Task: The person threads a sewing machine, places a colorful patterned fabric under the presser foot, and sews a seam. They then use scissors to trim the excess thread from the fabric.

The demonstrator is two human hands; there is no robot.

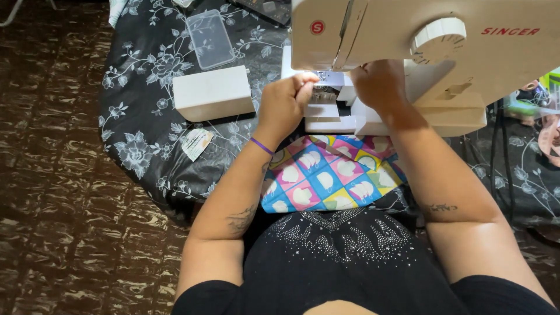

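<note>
I see a white box (213,92) lying on the black floral cloth (146,87) that covers the bench. Beyond the box lies a clear plastic case (209,38). A small paper tag (196,143) lies on the near side of the box. Left of the cloth I see brown tiled floor (52,175). Far right of the box, black cables (503,157) hang down.

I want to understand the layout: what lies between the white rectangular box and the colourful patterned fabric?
In the head view, the left hand and forearm cross between the white rectangular box and the colourful patterned fabric.
</note>
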